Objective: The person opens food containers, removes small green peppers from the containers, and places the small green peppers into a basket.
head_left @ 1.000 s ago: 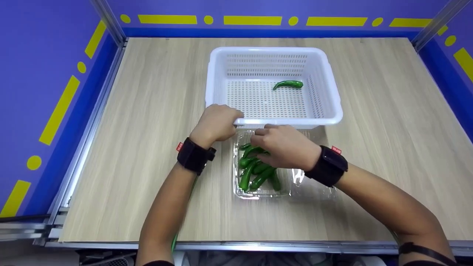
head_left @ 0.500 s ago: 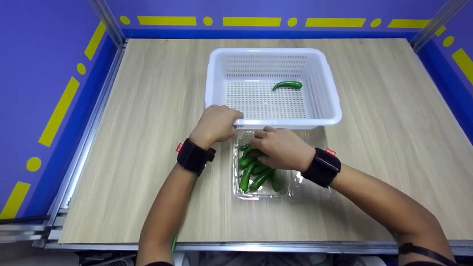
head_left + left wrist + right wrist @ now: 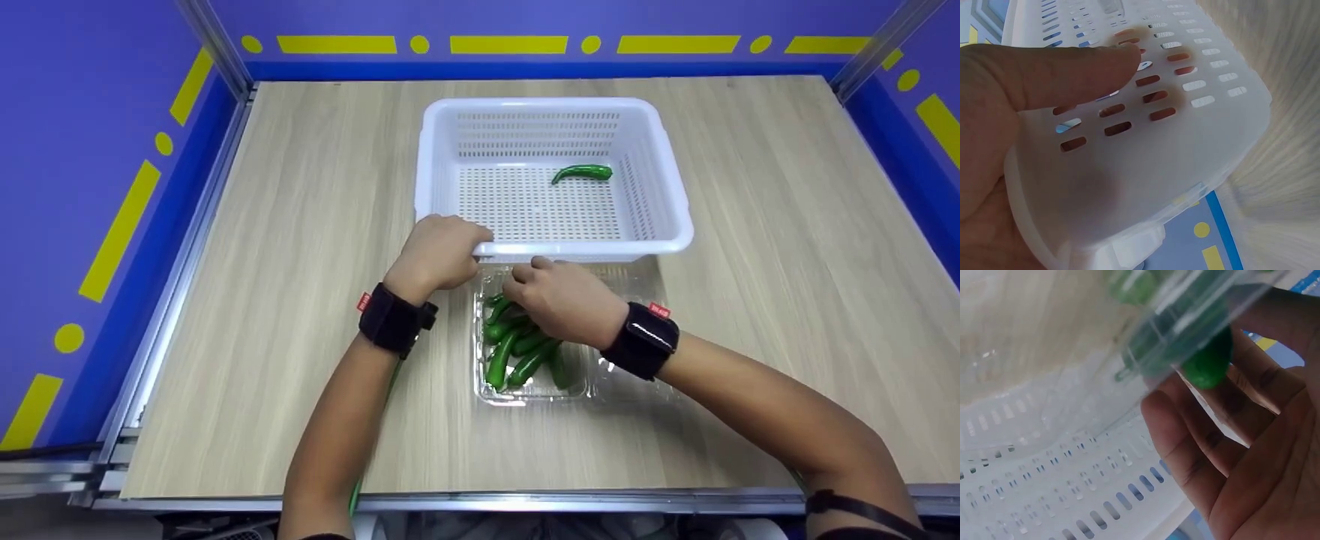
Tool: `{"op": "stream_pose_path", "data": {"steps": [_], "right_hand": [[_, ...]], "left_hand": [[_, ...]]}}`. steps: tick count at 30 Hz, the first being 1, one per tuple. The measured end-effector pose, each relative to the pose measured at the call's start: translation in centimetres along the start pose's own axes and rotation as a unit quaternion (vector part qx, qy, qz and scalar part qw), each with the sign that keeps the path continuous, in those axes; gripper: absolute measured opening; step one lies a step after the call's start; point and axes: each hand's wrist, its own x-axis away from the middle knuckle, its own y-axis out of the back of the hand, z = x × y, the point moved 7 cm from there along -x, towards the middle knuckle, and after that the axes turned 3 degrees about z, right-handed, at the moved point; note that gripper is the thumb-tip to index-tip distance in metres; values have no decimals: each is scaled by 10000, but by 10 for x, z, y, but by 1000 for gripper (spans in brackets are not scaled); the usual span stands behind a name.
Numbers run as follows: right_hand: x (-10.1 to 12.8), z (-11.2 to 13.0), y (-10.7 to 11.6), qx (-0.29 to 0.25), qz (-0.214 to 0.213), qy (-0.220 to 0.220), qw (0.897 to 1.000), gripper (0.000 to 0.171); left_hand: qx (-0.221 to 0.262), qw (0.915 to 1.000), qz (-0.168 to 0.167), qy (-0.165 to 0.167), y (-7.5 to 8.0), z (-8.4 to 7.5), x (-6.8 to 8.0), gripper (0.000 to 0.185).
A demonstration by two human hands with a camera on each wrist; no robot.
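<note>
A white plastic basket [image 3: 555, 248] with slotted walls stands on the table, one curved green chili pepper [image 3: 583, 172] on its floor. My left hand [image 3: 442, 251] grips the basket's near rim at the left corner; in the left wrist view the thumb [image 3: 1084, 73] lies along the slotted wall [image 3: 1145, 174]. A clear plastic box [image 3: 525, 400] in front of the basket contains several green chili peppers [image 3: 517, 349]. Over its far part my right hand [image 3: 566, 300] reaches in with curled fingers. The right wrist view shows these fingers [image 3: 1168, 433] around a green chili pepper [image 3: 1210, 365], partly behind clear plastic.
The box's clear lid [image 3: 637, 382] lies folded out to the right, partly under my right forearm. Wood-look table surface [image 3: 300, 187] extends around the containers. Blue panels [image 3: 510, 64] with yellow marks enclose the back and sides, and a metal rail [image 3: 465, 504] runs along the front.
My right hand has shifted slightly left and toward me over the peppers, its wrist turning a little. The left hand stays on the basket rim.
</note>
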Motion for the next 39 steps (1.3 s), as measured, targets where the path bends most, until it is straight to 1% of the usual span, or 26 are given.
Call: {"op": "stream_pose_path", "data": {"steps": [7,13,16,21,25,30,39], "right_hand": [[-4,-1,-2,159,129,-155,9997,26],[-6,1,-7,186,279,-75,9994,33],[-5,2,-8,280,268,49,9992,32],[-2,4,-8,299,66,212,9993,28],[0,6,-7,333,7,280,9991,24],[1,6,-3,407,-77,277,9988,19],[5,4,1,232,-158,234,9993,24]], "left_hand": [[29,10000,-51,2,3,-1,0,15],[-25,10000,61,28,0,0,0,14],[-52,10000,24,-2,0,0,0,13],[-67,10000,-40,-48,0,0,2,14],[-30,10000,7,-19,-1,1,2,14],[-18,10000,-15,-21,0,1,1,15],[76,10000,-17,5,0,1,0,16]]}}
